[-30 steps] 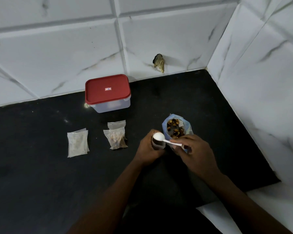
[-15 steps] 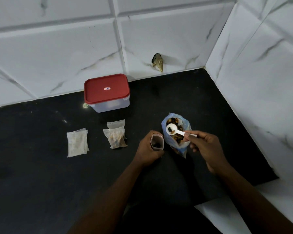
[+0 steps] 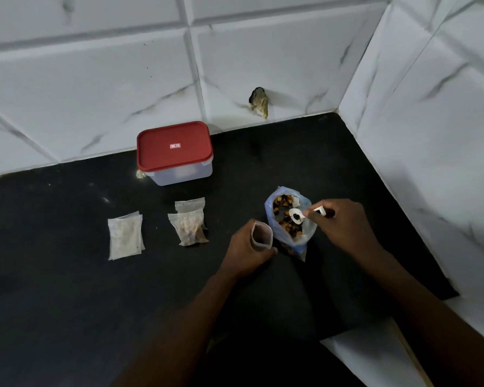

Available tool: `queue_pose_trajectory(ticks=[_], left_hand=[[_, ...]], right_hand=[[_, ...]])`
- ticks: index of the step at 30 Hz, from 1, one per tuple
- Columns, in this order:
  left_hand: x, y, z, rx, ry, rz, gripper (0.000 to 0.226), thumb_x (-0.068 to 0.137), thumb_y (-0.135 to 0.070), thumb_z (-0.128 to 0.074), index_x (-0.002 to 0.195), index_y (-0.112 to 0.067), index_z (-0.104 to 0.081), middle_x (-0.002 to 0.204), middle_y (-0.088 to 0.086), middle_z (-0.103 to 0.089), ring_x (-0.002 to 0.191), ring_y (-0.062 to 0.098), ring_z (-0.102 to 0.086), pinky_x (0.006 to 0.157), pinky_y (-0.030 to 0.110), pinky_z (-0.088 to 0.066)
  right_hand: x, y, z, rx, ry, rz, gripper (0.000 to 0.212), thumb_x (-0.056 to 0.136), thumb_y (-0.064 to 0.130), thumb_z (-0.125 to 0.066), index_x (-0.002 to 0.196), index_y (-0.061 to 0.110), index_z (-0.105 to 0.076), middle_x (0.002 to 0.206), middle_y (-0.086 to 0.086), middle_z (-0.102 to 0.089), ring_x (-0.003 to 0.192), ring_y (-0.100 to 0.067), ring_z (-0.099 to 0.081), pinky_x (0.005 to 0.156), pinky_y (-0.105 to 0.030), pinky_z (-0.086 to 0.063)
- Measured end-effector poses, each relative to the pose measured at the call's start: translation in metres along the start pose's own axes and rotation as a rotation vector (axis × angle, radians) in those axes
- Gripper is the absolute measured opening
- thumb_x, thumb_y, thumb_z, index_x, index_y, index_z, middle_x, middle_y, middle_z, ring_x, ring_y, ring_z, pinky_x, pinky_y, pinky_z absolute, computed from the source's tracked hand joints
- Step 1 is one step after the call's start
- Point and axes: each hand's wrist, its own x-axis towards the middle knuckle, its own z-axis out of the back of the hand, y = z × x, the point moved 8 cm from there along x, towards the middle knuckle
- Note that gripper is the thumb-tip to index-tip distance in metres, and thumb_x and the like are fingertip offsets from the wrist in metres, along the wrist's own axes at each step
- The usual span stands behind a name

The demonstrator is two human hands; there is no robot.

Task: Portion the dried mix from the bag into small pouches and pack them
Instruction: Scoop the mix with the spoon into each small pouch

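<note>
From my head camera, I see my right hand (image 3: 344, 227) pinching the handle of the white spoon (image 3: 296, 216), whose bowl now sits over the open mouth of the bag (image 3: 289, 219) with a little dark mix in it. A second ago the spoon was tipped over the pouch; half a second ago it had swung back above the bag; now it is lower, in among the mix. So one scoop has gone in and I am going back for the next.

My left hand (image 3: 249, 247) is curled around the small pouch (image 3: 261, 236), holding it upright on the counter (image 3: 67, 275) with its mouth open, just left of the bag and touching or nearly touching it. It has hardly moved across the three moments. I can see something dark low inside the pouch, but not how full it is.

To the left, a filled pouch (image 3: 190, 230) lies flat, with another clear pouch tucked behind it. Further left is a small stack of flat pouches (image 3: 125, 236); they look empty, though I cannot be sure. The box (image 3: 176, 155) with the red lid stands shut at the wall, well apart from my hands.

I judge portioning is still early: this pouch needs more scoops, then sealing, and nothing looks packed into the box yet.
</note>
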Motion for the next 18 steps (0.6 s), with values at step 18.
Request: queue_pose_trajectory(ticks=[18], left_hand=[[-0.002, -0.011, -0.004, 0.093, 0.100, -0.161, 0.070, 0.079, -0.015, -0.082, 0.140, -0.032, -0.054, 0.132, -0.013, -0.056, 0.121, 0.001, -0.058, 0.102, 0.027, -0.053]], right_hand=[[0.030, 0.002, -0.004, -0.209, 0.331, 0.212, 0.019, 0.086, 0.019, -0.077, 0.101, 0.030, -0.078, 0.089, 0.013, -0.067, 0.082, 0.002, -0.062, 0.075, -0.017, -0.051]])
